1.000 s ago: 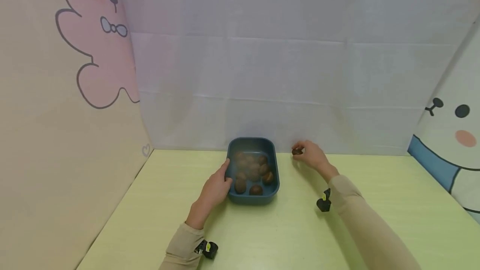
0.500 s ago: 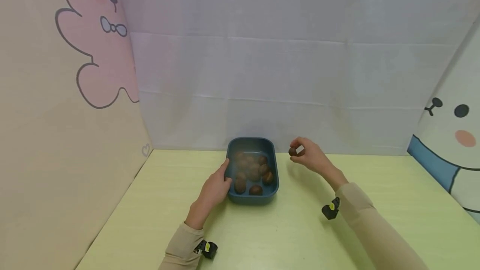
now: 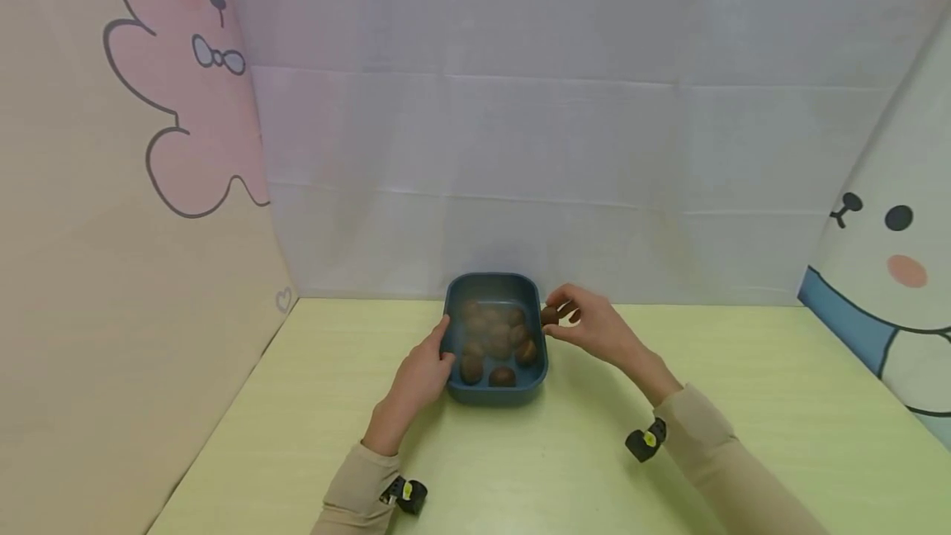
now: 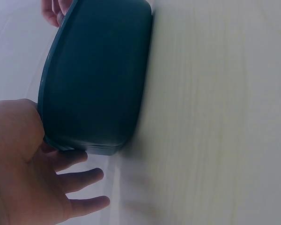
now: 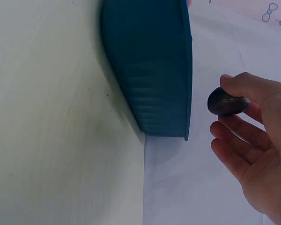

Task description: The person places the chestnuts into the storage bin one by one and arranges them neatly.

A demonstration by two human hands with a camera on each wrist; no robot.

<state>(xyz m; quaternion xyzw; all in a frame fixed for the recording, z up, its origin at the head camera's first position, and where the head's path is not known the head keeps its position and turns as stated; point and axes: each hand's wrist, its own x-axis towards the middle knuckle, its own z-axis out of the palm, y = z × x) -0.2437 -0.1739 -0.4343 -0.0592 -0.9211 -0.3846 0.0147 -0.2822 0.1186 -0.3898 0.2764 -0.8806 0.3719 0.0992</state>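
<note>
A dark blue rectangular plastic bin (image 3: 496,395) stands on the table by the back wall, with several brown chestnuts (image 3: 471,368) inside. My left hand (image 3: 418,374) holds the bin's left side at the rim; in the left wrist view the other fingers (image 4: 82,180) spread apart, off the bin. At the bin's right rim, my right hand (image 3: 594,329) pinches one chestnut (image 5: 227,102) between thumb and fingertips. In the right wrist view that chestnut is above the rim level and just outside the bin (image 5: 150,70). Haze blurs the chestnuts at the bin's left.
The light yellow-green table (image 3: 513,469) reaches back to a white cloth wall (image 3: 475,147). Cloth side walls carry a pink cartoon bear (image 3: 201,122) on the left and a white cartoon figure (image 3: 899,271) on the right. Each wrist wears a small black camera.
My right hand has lifted the chestnut off the table at the back and carried it left to the bin's right rim. The left hand has stayed on the bin.
</note>
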